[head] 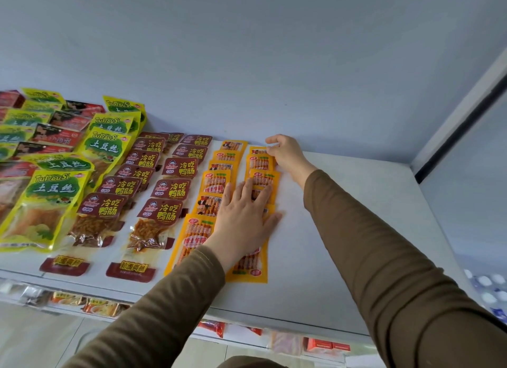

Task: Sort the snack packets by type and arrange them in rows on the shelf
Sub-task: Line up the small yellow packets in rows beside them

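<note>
Two rows of orange packets (216,181) run from the shelf's front edge toward its back wall, and I have both hands on the right-hand row. To their left lie two rows of dark red packets (175,167), overlapping like shingles, then yellow-green packets (52,192) stacked the same way, with black-and-red packets (59,134) among them near the shelf's back left. All of these crowd the left half of the white shelf (343,230); the right half, out to the side wall, is bare surface. Below the front edge I see a lower shelf with more small packets (96,306), too blurred to identify. My left hand (244,216) lies flat, fingers straight and slightly spread, pressing down on the middle of the right-hand orange row; it covers parts of several packets there, and the front packet (248,269) pokes out from under my wrist toward the front edge. My right hand (285,152) reaches to the back of that same row, near the back wall, fingers curled and pinching the top edge of the rearmost orange packet (258,150). Both brown sleeves (384,258) cross the front edge.
</note>
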`<state>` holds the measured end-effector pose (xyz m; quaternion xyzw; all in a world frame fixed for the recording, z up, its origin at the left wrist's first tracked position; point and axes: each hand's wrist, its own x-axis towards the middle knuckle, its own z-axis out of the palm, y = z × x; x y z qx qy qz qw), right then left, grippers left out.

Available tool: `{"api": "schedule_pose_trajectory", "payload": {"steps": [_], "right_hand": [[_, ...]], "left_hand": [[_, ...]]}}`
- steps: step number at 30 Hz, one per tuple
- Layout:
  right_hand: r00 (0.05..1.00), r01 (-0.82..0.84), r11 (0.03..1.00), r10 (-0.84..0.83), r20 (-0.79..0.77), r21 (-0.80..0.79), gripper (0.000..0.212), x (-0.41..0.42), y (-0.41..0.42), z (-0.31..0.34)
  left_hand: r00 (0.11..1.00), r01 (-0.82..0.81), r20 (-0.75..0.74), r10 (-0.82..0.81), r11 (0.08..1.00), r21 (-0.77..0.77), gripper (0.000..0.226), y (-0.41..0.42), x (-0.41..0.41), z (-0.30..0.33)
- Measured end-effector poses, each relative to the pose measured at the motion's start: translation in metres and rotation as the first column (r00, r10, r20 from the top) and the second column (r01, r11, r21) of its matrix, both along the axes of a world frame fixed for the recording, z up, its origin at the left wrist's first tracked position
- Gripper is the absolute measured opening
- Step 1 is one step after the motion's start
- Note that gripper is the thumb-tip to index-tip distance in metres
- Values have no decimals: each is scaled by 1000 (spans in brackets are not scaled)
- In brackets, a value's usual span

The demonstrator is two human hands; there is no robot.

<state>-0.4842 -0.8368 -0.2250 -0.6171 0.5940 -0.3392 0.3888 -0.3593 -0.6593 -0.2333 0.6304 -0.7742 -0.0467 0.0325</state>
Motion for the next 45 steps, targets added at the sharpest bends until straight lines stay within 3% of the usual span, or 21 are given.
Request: {"api": "schedule_pose_trajectory", "payload": {"steps": [6,16,20,25,29,37,45], "right_hand": [[995,97,992,-95,26,-86,21,7,-3,0],[978,199,976,-191,87,-85,33,0,5,-3],[934,270,962,-253,250,-33,40,-12,37,-13],[892,170,985,-160,422,13,47,9,73,-20],[900,113,993,-111,422,21,50,15,74,-14],[896,125,992,-128,424,36,47,22,72,-6],[791,278,956,-284,542,94,40,-11,97,-12]], "left_hand": [[1000,22,-6,-22,1000,9,72,-1,3,0],[998,25,-50,-25,1000,-14,74,0,6,2],[994,-76,-87,73,996,-37,87,-1,12,2],[997,-60,-55,61,998,10,83,-5,12,-4],[997,-60,-53,61,998,21,80,-5,13,-6],[997,-61,-43,62,998,22,80,-4,15,-5],[988,-94,-135,81,992,-89,89,11,47,17]]}}
